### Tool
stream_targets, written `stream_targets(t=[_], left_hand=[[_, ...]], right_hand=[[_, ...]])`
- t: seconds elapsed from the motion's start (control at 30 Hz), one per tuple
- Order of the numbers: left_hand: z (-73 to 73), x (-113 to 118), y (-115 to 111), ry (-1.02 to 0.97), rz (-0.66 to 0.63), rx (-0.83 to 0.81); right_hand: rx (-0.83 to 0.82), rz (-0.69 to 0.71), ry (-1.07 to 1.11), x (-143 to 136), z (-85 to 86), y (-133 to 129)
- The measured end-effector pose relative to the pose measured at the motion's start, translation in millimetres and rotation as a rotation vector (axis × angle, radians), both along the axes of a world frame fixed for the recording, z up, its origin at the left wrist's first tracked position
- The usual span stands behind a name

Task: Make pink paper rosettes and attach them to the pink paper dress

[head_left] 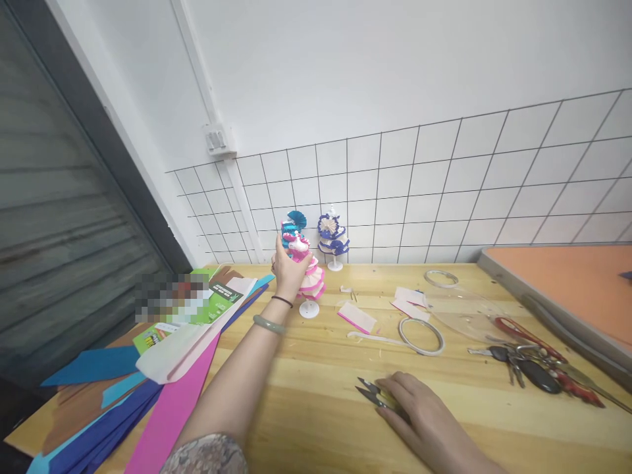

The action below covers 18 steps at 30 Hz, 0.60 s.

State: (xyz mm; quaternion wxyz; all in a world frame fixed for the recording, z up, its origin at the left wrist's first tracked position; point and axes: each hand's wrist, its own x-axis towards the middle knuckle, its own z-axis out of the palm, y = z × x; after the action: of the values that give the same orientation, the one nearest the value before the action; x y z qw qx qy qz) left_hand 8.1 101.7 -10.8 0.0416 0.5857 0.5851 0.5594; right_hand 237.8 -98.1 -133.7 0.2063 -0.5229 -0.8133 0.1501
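Note:
Stretched forward, my left hand (pixel 290 268) is closed round the upper part of a small figure with a pink-and-white ruffled paper skirt (pixel 312 282) on a round white stand. Just behind it, partly covered by the hand, is a teal figure with a fan-like paper piece (pixel 297 218). A dark-blue-and-white ruffled figure (pixel 333 238) stands to the right, apart from the hand. Low on the table my right hand (pixel 415 411) curls over thread snips (pixel 372 394). Their dark blades point left and slightly apart, while the palm hides most of the handle.
Coloured crepe paper strips (pixel 187 395) and a green package (pixel 217 306) cover the left side of the wooden table (pixel 296 395). Tape rolls (pixel 422 337), pink-edged paper pieces (pixel 356 317) and keys (pixel 536 372) lie at right, beside an orange padded board (pixel 567 283). A wire grid (pixel 419 178) backs the table.

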Motion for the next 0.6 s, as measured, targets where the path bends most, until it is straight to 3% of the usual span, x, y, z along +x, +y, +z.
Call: stream_targets(t=[0.3, 0.6], left_hand=[[0.5, -9.1, 1.8, -0.217, -0.193, -0.007], [-1.6, -19.8, -5.4, -0.521, -0.689, -0.117]], right_hand=[[-0.032, 0.021, 0.038, 1.2, 1.4, -0.1], [-0.038, -0.006, 0.034, -1.2, 7.3, -2.5]])
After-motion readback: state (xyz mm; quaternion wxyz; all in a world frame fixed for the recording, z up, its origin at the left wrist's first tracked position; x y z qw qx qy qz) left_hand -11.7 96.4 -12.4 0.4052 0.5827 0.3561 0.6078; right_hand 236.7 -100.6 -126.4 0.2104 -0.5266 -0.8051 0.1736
